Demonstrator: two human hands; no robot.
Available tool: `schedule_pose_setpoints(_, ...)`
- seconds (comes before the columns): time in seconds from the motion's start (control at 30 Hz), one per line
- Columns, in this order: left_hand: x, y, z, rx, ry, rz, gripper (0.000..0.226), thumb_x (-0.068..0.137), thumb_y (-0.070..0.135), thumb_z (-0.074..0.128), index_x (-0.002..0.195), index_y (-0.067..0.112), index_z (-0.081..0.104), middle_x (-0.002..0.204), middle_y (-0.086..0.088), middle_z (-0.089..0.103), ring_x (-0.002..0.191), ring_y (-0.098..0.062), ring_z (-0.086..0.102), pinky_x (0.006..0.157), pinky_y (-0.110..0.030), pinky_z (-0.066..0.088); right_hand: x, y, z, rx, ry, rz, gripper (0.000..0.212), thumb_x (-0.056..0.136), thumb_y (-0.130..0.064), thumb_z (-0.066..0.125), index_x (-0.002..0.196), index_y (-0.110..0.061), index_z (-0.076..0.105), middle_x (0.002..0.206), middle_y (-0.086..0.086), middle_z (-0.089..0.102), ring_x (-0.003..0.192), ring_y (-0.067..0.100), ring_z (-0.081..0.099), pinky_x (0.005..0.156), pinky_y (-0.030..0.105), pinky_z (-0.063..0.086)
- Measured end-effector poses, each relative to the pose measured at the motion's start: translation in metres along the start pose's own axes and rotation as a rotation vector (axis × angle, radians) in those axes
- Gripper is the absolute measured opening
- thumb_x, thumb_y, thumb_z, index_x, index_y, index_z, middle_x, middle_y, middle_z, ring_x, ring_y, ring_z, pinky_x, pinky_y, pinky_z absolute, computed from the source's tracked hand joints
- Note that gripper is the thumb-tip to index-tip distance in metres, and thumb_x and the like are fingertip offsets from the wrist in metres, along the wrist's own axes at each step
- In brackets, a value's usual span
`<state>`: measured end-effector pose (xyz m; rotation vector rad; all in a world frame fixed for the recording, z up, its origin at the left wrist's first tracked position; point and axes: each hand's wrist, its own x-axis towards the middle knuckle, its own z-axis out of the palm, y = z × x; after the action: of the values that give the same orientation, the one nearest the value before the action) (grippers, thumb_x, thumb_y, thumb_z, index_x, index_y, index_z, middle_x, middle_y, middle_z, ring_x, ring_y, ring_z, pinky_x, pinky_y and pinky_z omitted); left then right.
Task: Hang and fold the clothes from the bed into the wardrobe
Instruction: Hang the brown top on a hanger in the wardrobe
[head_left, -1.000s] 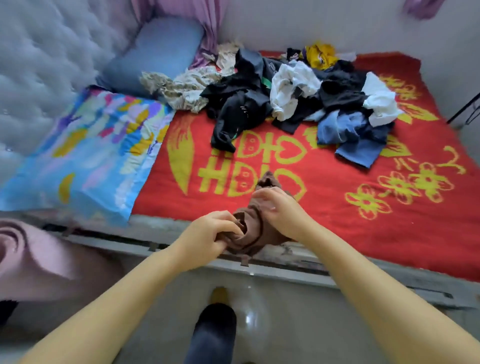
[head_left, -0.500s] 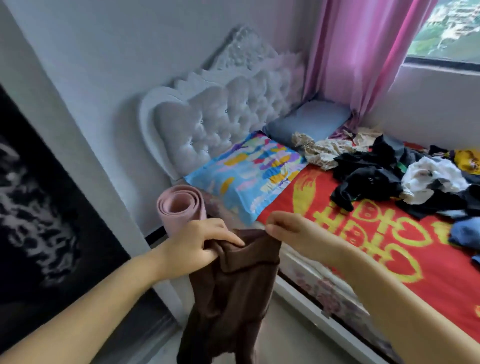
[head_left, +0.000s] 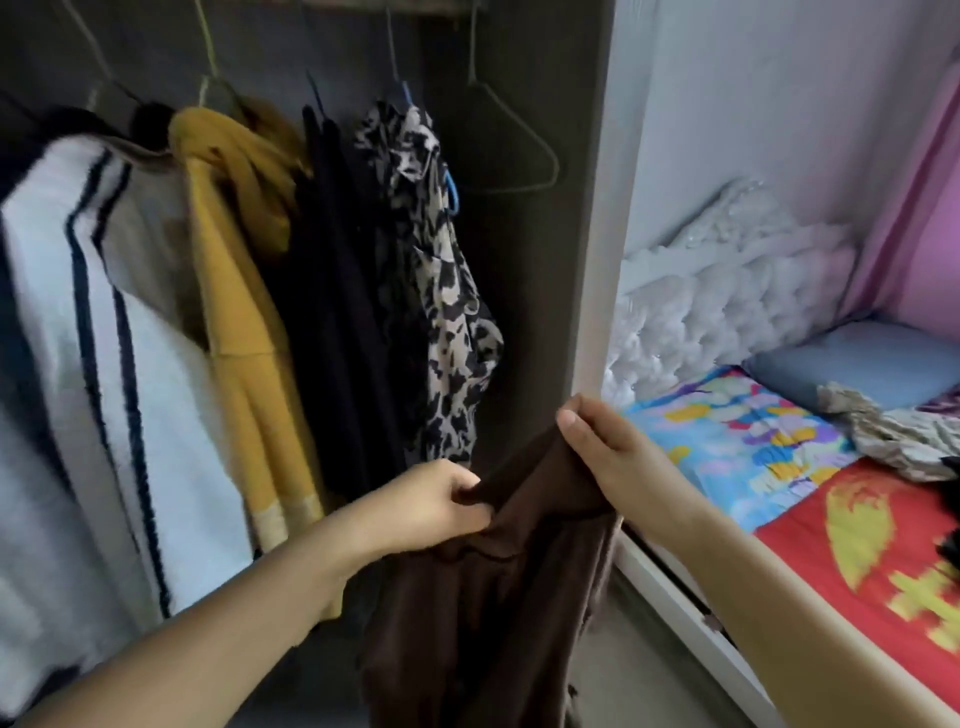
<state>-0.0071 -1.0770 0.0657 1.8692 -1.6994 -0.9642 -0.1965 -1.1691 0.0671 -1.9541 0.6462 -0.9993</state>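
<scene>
A dark brown garment (head_left: 498, 597) hangs down in front of the open wardrobe (head_left: 524, 291). My left hand (head_left: 436, 501) grips its top edge on the left. My right hand (head_left: 602, 449) pinches the top edge on the right, a little higher. An empty wire hanger (head_left: 511, 156) hangs at the wardrobe's right end. Beside it hang a leopard-print piece (head_left: 447, 291), black clothes (head_left: 343, 291), a yellow top (head_left: 244, 322) and a white striped garment (head_left: 78, 364). The bed (head_left: 883, 561) with its red blanket lies at the right.
A white wardrobe side panel (head_left: 608, 208) stands between the hanging clothes and the tufted white headboard (head_left: 727, 291). A colourful pillow (head_left: 737, 441), a blue pillow (head_left: 857, 364) and a crumpled beige garment (head_left: 893, 431) lie on the bed. A pink curtain (head_left: 919, 208) hangs at far right.
I have lifted the brown garment off the bed and turned left with it; the view swung from the bed to the open wardrobe. Both hands still hold its top edge.
</scene>
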Motion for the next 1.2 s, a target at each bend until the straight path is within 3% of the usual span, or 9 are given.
schedule_pose_setpoints(0.1,-0.01,-0.023,-0.038,0.232,-0.039,-0.08,0.01,0.079,0.019,0.057,0.079,0.019,0.068,0.079,0.006,0.069,0.077,-0.01,0.066,0.065,-0.021,0.053,0.015,-0.026,0.02,-0.028,0.008,-0.072,0.024,0.101,-0.029,0.044,0.078,-0.022,0.046,0.062,-0.017,0.037,0.061,0.0,0.035,0.058,0.016,0.033)
schedule_pose_setpoints(0.27,-0.015,-0.053,-0.071,0.217,0.018,-0.314,0.023,0.086,0.015,0.046,0.068,0.02,0.06,0.069,-0.004,0.062,0.059,-0.018,0.06,0.059,-0.03,0.054,0.039,-0.045,0.028,-0.069,0.11,-0.115,0.027,0.102,-0.019,0.043,0.075,-0.019,0.045,0.058,-0.017,0.035,0.057,-0.003,0.034,0.056,0.01,0.031)
schedule_pose_setpoints(0.4,-0.005,-0.054,-0.09,-0.415,0.271,-0.312,0.022,0.095,0.008,0.045,0.092,0.007,0.066,0.075,-0.01,0.071,0.061,-0.02,0.07,0.051,-0.028,0.056,0.06,-0.035,0.021,-0.133,0.146,-0.043,0.025,0.101,-0.023,0.045,0.077,-0.016,0.048,0.063,-0.012,0.038,0.058,-0.002,0.036,0.057,0.012,0.033)
schedule_pose_setpoints(0.5,0.009,-0.031,-0.102,-0.969,0.418,-0.252,0.029,0.096,0.003,0.047,0.078,0.007,0.069,0.07,-0.011,0.072,0.055,-0.018,0.069,0.043,-0.027,0.053,0.084,-0.039,0.019,-0.446,-0.259,-0.013,0.024,0.099,-0.024,0.048,0.075,-0.023,0.05,0.065,-0.013,0.047,0.063,0.001,0.043,0.062,0.014,0.037)
schedule_pose_setpoints(0.6,0.025,-0.003,-0.111,-1.106,0.417,-0.242,0.038,0.096,0.014,0.05,0.067,0.003,0.071,0.066,-0.014,0.071,0.053,-0.022,0.069,0.04,-0.028,0.052,0.129,-0.064,0.016,-0.572,-0.465,0.016,0.021,0.098,-0.018,0.048,0.08,-0.03,0.052,0.076,-0.009,0.06,0.072,0.012,0.059,0.07,0.032,0.049)
schedule_pose_setpoints(0.8,0.061,0.037,-0.133,-1.156,0.485,-0.206,0.025,0.094,0.019,0.055,0.079,0.002,0.065,0.062,-0.013,0.07,0.067,-0.025,0.07,0.054,-0.034,0.055,0.293,-0.111,0.001,-0.815,0.239,-0.095,0.043,0.096,-0.016,0.046,0.138,-0.007,0.041,0.136,0.018,0.045,0.123,0.035,0.046,0.096,0.036,0.04)
schedule_pose_setpoints(1.0,0.061,0.043,-0.153,-1.119,0.403,-0.157,0.021,0.074,0.003,0.056,0.086,-0.013,0.053,0.104,-0.03,0.05,0.111,-0.037,0.047,0.096,-0.044,0.038,0.388,-0.094,-0.006,-0.988,0.187,0.154,0.056,0.094,-0.015,0.049,0.144,-0.002,0.03,0.145,0.025,0.034,0.133,0.041,0.035,0.107,0.048,0.034)
schedule_pose_setpoints(1.1,0.066,0.028,-0.164,-1.231,0.601,-0.173,0.023,0.096,0.011,0.049,0.084,-0.002,0.064,0.073,-0.02,0.07,0.079,-0.024,0.07,0.068,-0.035,0.058,0.407,-0.084,-0.008,-0.94,0.235,0.149,0.036,0.097,-0.011,0.045,0.131,0.002,0.048,0.134,0.021,0.049,0.124,0.035,0.048,0.098,0.038,0.041)
schedule_pose_setpoints(1.2,0.07,0.011,-0.174,-1.224,0.68,-0.196,0.029,0.098,0.019,0.05,0.077,0.002,0.062,0.056,-0.011,0.068,0.064,-0.022,0.064,0.051,-0.032,0.05,0.415,-0.075,-0.002,-0.741,0.357,0.142,0.031,0.099,-0.008,0.043,0.127,0.002,0.052,0.13,0.02,0.053,0.12,0.033,0.052,0.095,0.036,0.044)
